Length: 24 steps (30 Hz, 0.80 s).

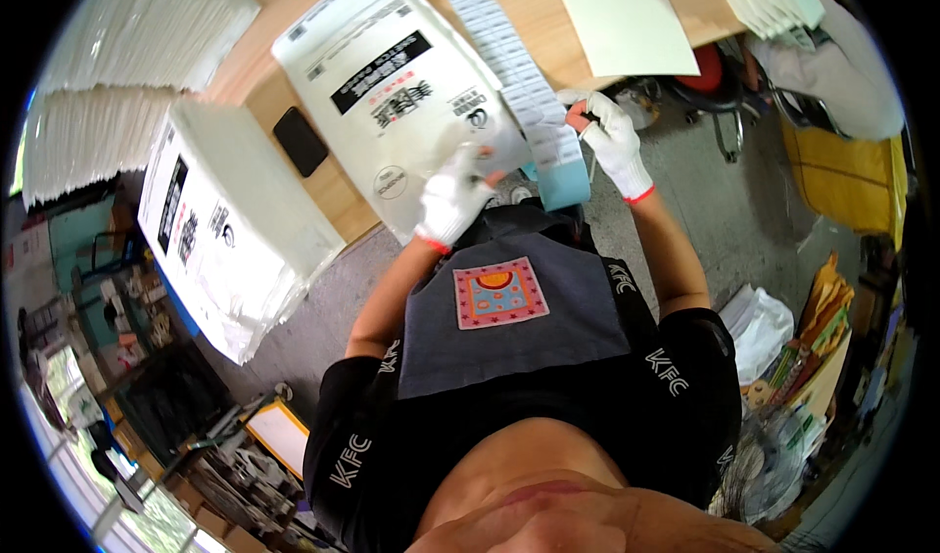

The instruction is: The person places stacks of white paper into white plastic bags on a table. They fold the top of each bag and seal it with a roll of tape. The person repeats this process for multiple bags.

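A stack of white printed sheets or bags with black and red print lies on the table before me. My left hand, in a white glove with a red cuff, is over its near right corner, slightly blurred, with thumb and forefinger apart. Along the stack's right side runs a long strip of small white labels, its pale blue backing hanging over the table edge. Beside the strip's near end is my right hand, gloved too, its bare fingertips pinched together. What they hold, if anything, is too small to make out.
A black phone lies left of the stack, beside a plastic-wrapped white bundle. Tall piles of white sheets stand at far left. A cream sheet lies at far right. Another person sits beyond, near a yellow bag.
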Each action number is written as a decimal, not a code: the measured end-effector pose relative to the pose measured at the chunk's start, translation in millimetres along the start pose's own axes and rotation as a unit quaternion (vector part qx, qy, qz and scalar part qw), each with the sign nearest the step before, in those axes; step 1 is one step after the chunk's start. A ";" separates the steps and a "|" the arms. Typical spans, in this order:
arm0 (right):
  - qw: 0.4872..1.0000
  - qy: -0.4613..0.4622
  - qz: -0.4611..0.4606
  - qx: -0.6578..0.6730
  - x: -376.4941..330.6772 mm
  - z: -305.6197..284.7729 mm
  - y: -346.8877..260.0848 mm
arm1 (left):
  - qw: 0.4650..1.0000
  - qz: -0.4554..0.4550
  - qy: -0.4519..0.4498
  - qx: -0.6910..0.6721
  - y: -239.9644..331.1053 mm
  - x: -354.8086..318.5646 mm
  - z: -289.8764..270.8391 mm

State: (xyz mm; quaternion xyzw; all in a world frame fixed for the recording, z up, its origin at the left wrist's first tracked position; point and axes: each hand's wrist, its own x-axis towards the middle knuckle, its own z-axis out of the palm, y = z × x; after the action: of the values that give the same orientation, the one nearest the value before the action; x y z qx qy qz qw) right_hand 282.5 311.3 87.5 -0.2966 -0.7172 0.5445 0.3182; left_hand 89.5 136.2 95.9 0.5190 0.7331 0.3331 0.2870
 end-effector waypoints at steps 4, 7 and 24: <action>0.981 -0.106 0.078 0.143 42.7 43.6 5.3 | 0.927 -0.105 0.314 0.177 -125.0 -91.9 -20.8; 0.964 -0.201 0.117 0.127 82.4 92.5 -7.6 | 0.869 -0.385 0.299 -0.080 -146.2 -144.9 -17.5; 0.922 -0.318 0.013 -0.221 259.5 344.0 60.3 | 0.797 -0.379 0.127 -0.453 -134.5 -156.3 26.7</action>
State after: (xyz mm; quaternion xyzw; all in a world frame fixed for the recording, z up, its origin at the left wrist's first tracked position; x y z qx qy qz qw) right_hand -142.1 321.8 -6.8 -0.1793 -0.8789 0.4419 -0.0073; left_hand 79.7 -39.7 -14.5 -0.0369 0.6664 0.5548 0.4968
